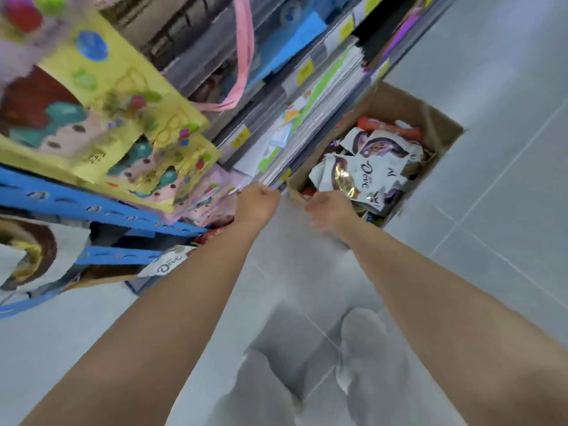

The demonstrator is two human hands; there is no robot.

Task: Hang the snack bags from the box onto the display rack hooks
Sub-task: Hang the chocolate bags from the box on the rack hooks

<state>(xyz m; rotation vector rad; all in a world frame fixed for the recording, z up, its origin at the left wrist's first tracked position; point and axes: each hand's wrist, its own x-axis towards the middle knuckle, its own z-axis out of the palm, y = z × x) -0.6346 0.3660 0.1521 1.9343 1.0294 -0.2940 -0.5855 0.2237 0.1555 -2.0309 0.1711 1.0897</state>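
The snack bags (368,173) lie in a loose heap inside the cardboard box (436,118), which sits on the floor (491,210) against the foot of a shelf (307,118) of flat paper goods, a little to the right of the display rack (92,207) with its blue hook strips. Both arms reach down toward the box. The left hand (258,206) hovers just beside the box's near corner with its fingers curled in; motion blur hides whether they pinch anything. The right hand (330,210) is over the near rim with its fingers loosely bent and nothing visible in them. The likeliest trouble is a poor pick. The bags overlap and look slippery, so a grab at the top one may drag a neighbour out or crumple the header where the hang hole would be, which makes threading a hook awkward. The box's raised flap stands close to the right wrist and could snag a bag on the way up. At the rack, the yellow bags (107,96) hang crowded and a white chocolate bag (169,262) already sits low down. Pushing a new bag on carelessly could knock one off or miss the hook altogether. The person's slippers (365,342) stand close by, so a dropped bag might get stepped on.
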